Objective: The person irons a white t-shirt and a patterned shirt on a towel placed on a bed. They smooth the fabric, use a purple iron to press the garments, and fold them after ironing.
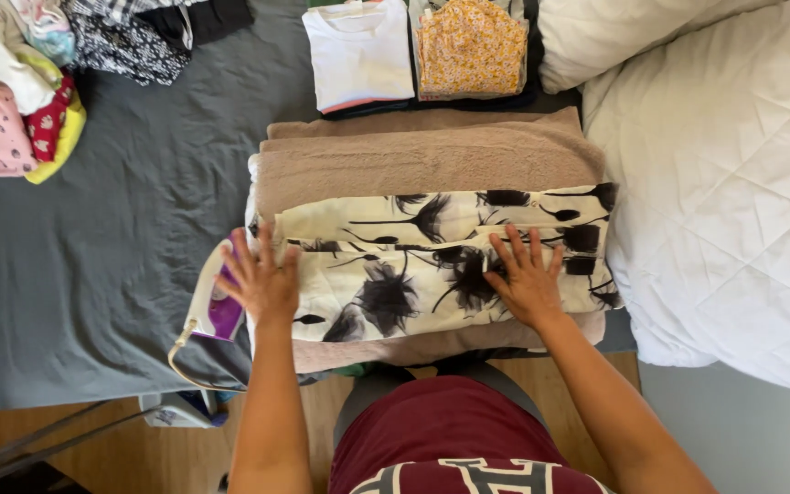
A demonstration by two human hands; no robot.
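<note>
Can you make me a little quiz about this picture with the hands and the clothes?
1. True or false: both hands lie flat on the cream cloth with black prints.
2. What lies under that cloth: A a brown towel, B a white quilt, C a red rug?
3. Which hand is nearer the iron?

Key:
1. True: left hand, right hand, cream cloth.
2. A, the brown towel.
3. The left; the iron is beside it.

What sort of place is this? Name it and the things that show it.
Probably a bedroom at home: a bed's grey sheet, a white quilted duvet, and folded clothes beyond both hands pressing a patterned cloth.
</note>
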